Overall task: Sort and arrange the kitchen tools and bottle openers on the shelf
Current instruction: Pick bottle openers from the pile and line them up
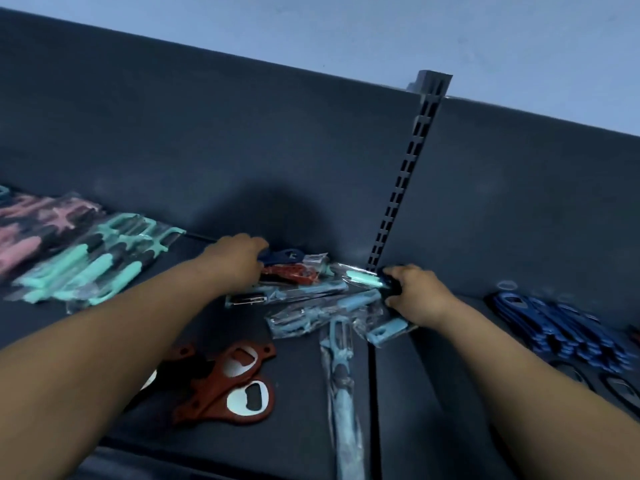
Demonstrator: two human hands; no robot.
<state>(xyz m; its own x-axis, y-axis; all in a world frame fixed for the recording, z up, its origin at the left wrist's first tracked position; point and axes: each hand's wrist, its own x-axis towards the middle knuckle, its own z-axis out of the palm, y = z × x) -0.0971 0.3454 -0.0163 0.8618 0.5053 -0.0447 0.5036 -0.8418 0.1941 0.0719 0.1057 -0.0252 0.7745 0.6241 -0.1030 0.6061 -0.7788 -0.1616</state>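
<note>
Plainly clamping, with the left grip, the handle end of a dark blue flat bottle opener, head sticking out just right of that grip; cannot see the fingertips, tucked under the knuckles. Curling the right grip round a dark stubby handle; cannot tell which tool, blurred and half covered by thumb and fingers. Between the two grips: a loose heap of pale blue peelers in clear plastic sleeves, with a red bottle opener lying just below the dark blue one. Nearer than the left grip, partly behind the forearm: flat red bottle openers with bright metal mouths. Far left of it: rows of teal-handled peelers, then pink tools, smeared and cut by the edge. Right of the right grip: a stack of blue bottle openers, likewise cut off. All on the dark grey shelf, with a slotted upright rising just behind the right grip.
</note>
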